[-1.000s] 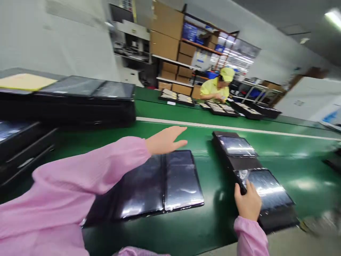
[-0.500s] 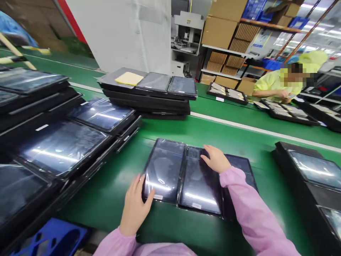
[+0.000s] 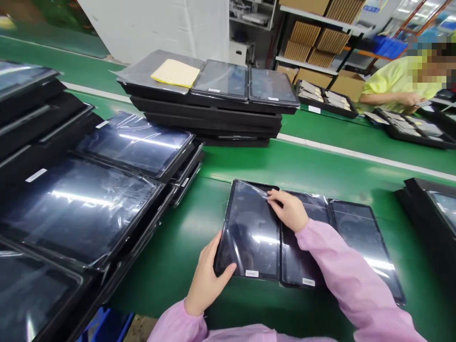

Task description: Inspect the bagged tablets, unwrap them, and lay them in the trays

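Note:
Three flat dark tablet screens lie side by side on the green bench in front of me. My left hand (image 3: 210,278) holds the left screen (image 3: 249,237) by its lower left corner, fingers along the side edge and thumb on the front. At the top right of that screen, my right hand (image 3: 288,209) pinches the clear protective film (image 3: 261,191), which is creased and lifted there. Under my right wrist lies the middle screen (image 3: 302,256), partly hidden by the sleeve. Beyond it is the right screen (image 3: 359,232). Small white labels show on the left and middle screens.
Stacked black trays of screens (image 3: 89,204) stand close on my left. Another tray stack (image 3: 213,111) at the back carries a yellow cloth-like sheet (image 3: 176,72). More trays (image 3: 418,209) sit at the right. A co-worker in yellow (image 3: 386,85) handles parts across the bench.
My right hand has moved from the middle screen to the left screen's top right corner and now pinches its film, which has lifted. The camera view has shifted; my left hand stays at the left screen.

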Tool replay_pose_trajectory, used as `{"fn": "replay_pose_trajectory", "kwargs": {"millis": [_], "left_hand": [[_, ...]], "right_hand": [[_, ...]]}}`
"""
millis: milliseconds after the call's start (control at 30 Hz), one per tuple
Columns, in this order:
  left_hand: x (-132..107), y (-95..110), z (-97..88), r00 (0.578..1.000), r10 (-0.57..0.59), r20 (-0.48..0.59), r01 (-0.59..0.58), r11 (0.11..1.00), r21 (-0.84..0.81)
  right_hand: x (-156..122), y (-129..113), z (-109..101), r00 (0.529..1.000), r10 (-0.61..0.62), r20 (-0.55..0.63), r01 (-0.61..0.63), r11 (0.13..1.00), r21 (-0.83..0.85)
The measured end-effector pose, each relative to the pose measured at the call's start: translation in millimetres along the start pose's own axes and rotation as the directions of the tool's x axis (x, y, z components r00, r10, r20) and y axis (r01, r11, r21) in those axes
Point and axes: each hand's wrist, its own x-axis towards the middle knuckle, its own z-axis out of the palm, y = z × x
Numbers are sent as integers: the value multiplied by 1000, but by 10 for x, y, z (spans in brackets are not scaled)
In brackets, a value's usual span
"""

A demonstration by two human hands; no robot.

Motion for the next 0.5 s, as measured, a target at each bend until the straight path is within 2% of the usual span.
{"fn": "replay_pose_trajectory", "kwargs": {"millis": [100, 133, 167, 200, 233, 267, 333, 400, 500], "left_hand": [[3, -5, -22, 999, -12, 39, 12, 1000, -13], [5, -9, -35, 998, -16, 58, 16, 1000, -14], [10, -13, -48, 997, -26, 76, 27, 1000, -10], [17, -16, -62, 995, -42, 94, 42, 999, -3], [26, -16, -75, 992, -56, 112, 56, 998, 6], [35, -12, -87, 990, -66, 128, 65, 998, 13], [53, 9, -110, 985, -70, 160, 67, 998, 20], [63, 52, -134, 979, -70, 193, 67, 998, 21], [64, 140, -170, 975, -112, 193, 107, 994, 38]], "right_hand": [[-410, -210, -110, 975, -77, 208, 36, 981, 192], [-549, -230, -176, 935, -126, 332, 21, 953, 301], [-678, -216, -252, 839, -173, 516, -117, 868, 483], [-790, -168, -334, 768, -206, 606, -257, 768, 587], [-882, -91, -416, 732, -238, 639, -353, 669, 654], [-950, 7, -495, 729, -279, 625, -398, 570, 719], [-1013, 217, -629, 776, -321, 543, -393, 428, 814], [-995, 380, -717, 798, -329, 504, -367, 399, 840], [-871, 457, -789, 781, -303, 546, -383, 457, 803]]}}
